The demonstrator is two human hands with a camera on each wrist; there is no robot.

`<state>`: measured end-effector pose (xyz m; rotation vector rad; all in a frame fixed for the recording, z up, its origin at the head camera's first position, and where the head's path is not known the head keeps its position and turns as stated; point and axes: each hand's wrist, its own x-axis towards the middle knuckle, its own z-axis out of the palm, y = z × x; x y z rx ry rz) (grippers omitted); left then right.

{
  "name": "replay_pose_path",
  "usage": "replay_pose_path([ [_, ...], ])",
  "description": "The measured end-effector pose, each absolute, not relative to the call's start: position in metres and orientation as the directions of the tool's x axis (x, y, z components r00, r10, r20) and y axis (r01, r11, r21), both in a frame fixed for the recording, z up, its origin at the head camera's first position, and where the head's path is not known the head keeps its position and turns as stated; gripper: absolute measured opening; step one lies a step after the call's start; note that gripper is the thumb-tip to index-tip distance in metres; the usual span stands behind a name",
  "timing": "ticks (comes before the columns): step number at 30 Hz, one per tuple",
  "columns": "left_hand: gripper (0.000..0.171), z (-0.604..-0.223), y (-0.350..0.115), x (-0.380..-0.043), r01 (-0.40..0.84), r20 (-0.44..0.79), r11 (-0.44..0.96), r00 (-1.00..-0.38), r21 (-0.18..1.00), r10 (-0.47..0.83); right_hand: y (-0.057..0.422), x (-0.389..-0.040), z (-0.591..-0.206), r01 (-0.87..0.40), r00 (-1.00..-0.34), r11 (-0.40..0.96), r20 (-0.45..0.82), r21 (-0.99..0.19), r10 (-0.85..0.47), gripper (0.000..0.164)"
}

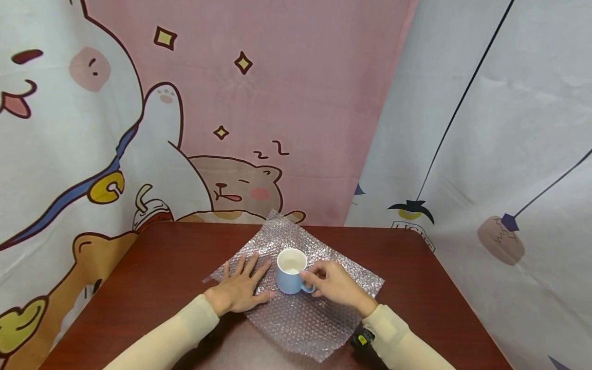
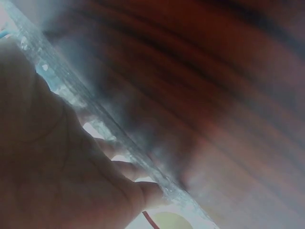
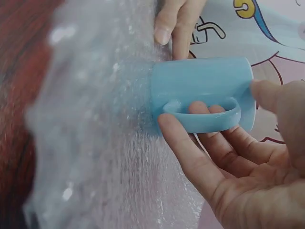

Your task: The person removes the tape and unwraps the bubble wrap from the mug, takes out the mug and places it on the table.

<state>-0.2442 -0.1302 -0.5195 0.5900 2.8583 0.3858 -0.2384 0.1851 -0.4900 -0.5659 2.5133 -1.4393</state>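
A light blue mug (image 1: 288,281) with a cream inside stands upright on a sheet of bubble wrap (image 1: 300,321). My right hand (image 1: 339,284) grips the mug at its handle side. The right wrist view shows the thumb at the mug's rim and fingers around the handle (image 3: 205,121). Left of the mug, my left hand (image 1: 242,287) presses flat on the wrap with its fingers spread. Seen from the left wrist, the palm (image 2: 52,148) lies along the edge of the wrap (image 2: 112,126).
The wrap lies cornerwise on a dark reddish-brown wooden table (image 1: 185,252), its far corner at the back edge. Behind the table hangs a printed cloth (image 1: 300,103) with cartoon animals. A dark device (image 1: 363,336) sits at my right wrist.
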Motion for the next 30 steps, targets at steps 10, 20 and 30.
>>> replay_pose_path([
  [10,0.096,-0.518,-0.130,-0.244,0.356,-0.145,0.889,-0.901,0.288,0.408,0.187,-0.238,-0.492,-0.204,-0.906,0.367,0.033,-0.908,-0.422,0.028],
  [20,0.096,-0.517,-0.129,-0.244,0.355,-0.151,0.892,-0.901,0.279,0.406,0.184,-0.233,-0.492,-0.304,-0.925,0.523,0.116,-0.796,-0.360,0.022],
  [30,0.097,-0.516,-0.129,-0.243,0.351,-0.160,0.896,-0.902,0.273,0.402,0.176,-0.225,-0.495,-0.438,-0.899,0.650,0.281,-0.621,-0.337,0.014],
])
